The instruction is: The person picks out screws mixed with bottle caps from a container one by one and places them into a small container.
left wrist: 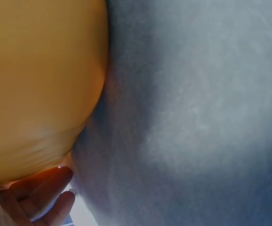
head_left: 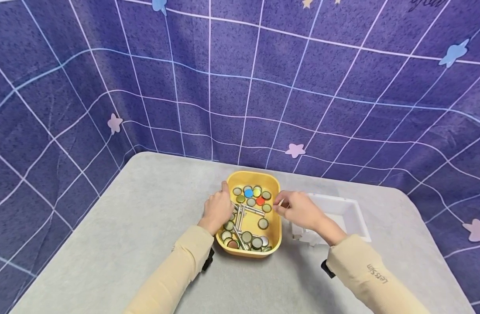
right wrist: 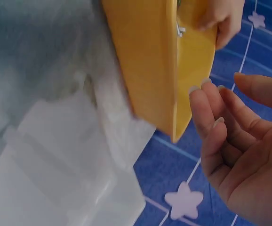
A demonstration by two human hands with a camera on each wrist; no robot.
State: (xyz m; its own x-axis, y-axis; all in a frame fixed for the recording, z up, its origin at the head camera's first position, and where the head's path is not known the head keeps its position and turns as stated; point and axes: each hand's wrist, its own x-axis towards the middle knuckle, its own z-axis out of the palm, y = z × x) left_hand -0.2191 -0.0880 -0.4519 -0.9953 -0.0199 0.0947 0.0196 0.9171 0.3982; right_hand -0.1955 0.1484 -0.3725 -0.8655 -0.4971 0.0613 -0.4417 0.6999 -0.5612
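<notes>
A yellow plastic tub [head_left: 278,222] holds several crown bottle caps [head_left: 263,223] and slim silvery metal rods [head_left: 253,210]. Among the caps, one is blue [head_left: 248,193] and one red [head_left: 260,201]. My left hand [head_left: 217,210] grips the tub's left wall, with fingers [left wrist: 46,193] against the outside in the left wrist view. Over the right rim hovers my right hand [head_left: 301,210]. In the right wrist view its fingers are loosely bent, the thumb stands apart, and nothing shows between them.
A white rectangular bin [head_left: 358,218] stands right of the tub, partly behind the right forearm. Crumpled white material [head_left: 308,237] lies at its near left side. The grey table [head_left: 145,209] meets a purple-blue curtain [head_left: 232,96] with grid lines and stars.
</notes>
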